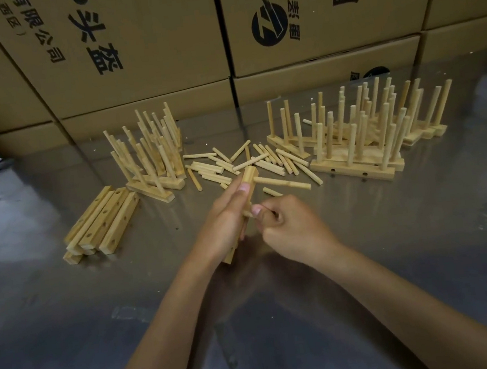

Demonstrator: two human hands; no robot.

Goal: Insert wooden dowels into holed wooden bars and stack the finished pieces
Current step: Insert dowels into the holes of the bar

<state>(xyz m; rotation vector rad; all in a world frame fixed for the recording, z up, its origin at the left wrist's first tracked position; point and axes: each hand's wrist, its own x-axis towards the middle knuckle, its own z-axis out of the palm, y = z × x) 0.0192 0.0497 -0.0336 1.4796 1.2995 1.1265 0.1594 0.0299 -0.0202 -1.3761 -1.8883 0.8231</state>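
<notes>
- Left hand (227,216) grips holed bar (249,180); one dowel (281,182) seated, projecting right.
- Right hand (289,227) pinches second dowel (248,213) against bar.

The left hand (224,216) hides the bar's (249,177) middle.

A warehouse workshop: stacked printed cartons (141,44) behind a steel worktable (281,316).

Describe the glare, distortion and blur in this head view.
Head view: the metal table throws back dull, streaky reflections of the cardboard boxes and both arms; wide-angle distortion tilts the box edges outward and fans the finished pieces; the left hand and right hand look slightly soft, as does the frame edge.
</notes>
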